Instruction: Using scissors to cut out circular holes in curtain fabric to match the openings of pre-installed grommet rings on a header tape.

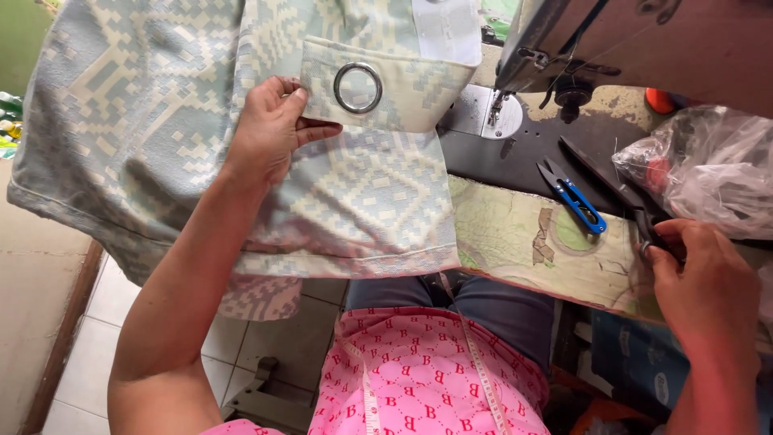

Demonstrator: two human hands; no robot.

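one patterned curtain (201, 121), one metal eyelet (357, 87), one blue thread snips (573, 198), one black scissors (620, 193), one plastic bag (708, 165)

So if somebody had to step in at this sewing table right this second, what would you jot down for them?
Left hand: pinching the folded edge of the patterned fabric beside its metal eyelet ring, holding it flat on the table.
Right hand: closed around the handles of the large dark scissors, whose blades lie on the table pointing toward the sewing machine.
Blue thread snips lie loose between the hands; a plastic bag sits at the right.
Done: one eyelet is set in the fold.
Left: the fabric is not under the needle, and no cutting is visible yet.
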